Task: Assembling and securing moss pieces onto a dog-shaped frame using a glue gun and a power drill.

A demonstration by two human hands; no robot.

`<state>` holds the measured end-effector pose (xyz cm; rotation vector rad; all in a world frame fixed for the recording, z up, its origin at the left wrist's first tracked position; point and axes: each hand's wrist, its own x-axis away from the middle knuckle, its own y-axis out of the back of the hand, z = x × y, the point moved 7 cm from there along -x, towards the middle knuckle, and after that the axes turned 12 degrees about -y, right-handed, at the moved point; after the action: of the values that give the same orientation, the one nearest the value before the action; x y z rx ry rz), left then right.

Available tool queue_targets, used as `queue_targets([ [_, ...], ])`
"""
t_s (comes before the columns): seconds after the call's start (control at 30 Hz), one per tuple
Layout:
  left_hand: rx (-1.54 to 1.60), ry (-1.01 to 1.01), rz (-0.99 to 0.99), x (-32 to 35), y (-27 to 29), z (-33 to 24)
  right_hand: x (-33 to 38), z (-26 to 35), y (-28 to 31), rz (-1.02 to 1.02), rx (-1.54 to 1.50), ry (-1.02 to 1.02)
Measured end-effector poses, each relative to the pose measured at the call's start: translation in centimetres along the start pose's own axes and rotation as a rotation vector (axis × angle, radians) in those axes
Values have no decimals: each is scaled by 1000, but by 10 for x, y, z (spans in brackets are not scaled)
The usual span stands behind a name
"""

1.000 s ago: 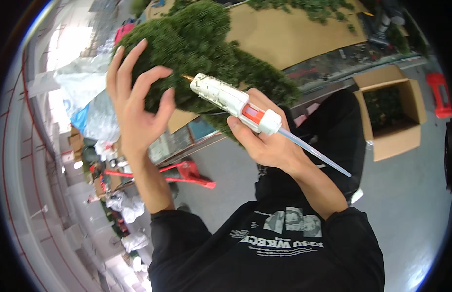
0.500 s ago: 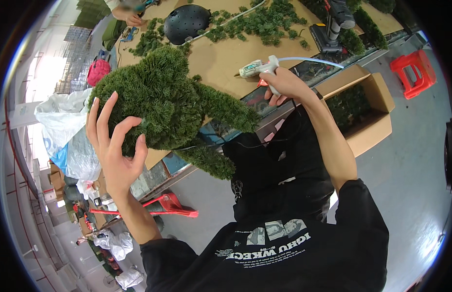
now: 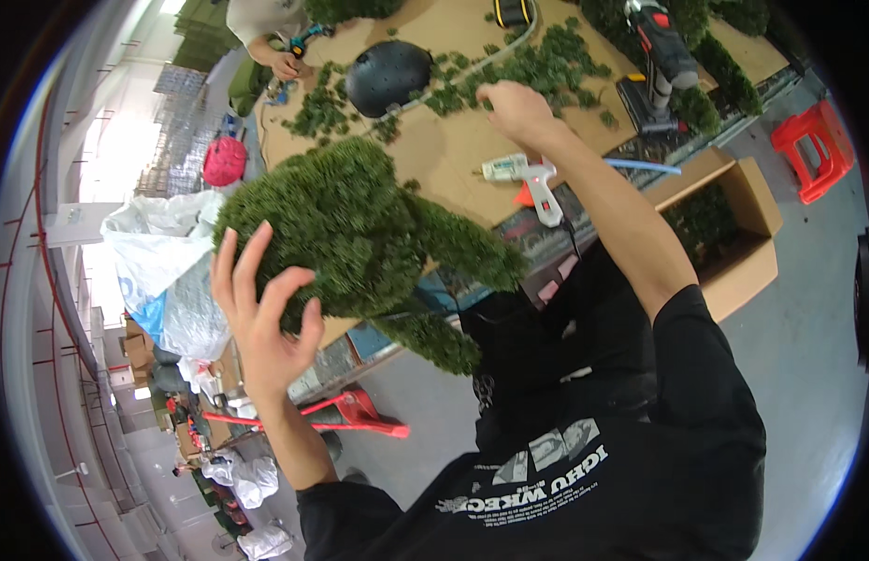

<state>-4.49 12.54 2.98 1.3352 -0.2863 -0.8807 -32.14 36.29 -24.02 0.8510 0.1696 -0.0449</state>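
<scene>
The left hand (image 3: pixel 266 323) is raised, fingers spread against the green foliage form (image 3: pixel 359 234). The right hand (image 3: pixel 514 107) stretches over the bench (image 3: pixel 453 159), fingers curled on green sprigs (image 3: pixel 546 70). An open cardboard box (image 3: pixel 743 234) sits right.

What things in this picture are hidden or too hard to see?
All from the head view:
- Left hand: its palm presses the green mossy shape, so the fingertips behind are hidden.
- Right hand: seen from the back; whatever its fingers pinch among the moss bits cannot be made out.
- Box: its contents are dark and unclear.
- Another person's hand at the top edge: body cut off.
</scene>
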Motion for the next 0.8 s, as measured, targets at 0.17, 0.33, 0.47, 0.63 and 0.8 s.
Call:
queue_targets([
  [0.17, 13, 15, 4, -3, -3, -1, -7, -18, -21, 43, 59, -76],
  [0.33, 12, 46, -3, 2, 0, 2, 12, -3, 4, 22, -212, -138],
  [0.47, 9, 19, -21, -5, -1, -1, 28, 0, 38, 55, -686, -198],
  [0.63, -27, 22, -49, -1, 8, -3, 71, 50, 73, 83, -878, -108],
  [0.8, 18, 10, -58, -1, 3, -3, 124, 110, 107, 315, -1169, -15],
])
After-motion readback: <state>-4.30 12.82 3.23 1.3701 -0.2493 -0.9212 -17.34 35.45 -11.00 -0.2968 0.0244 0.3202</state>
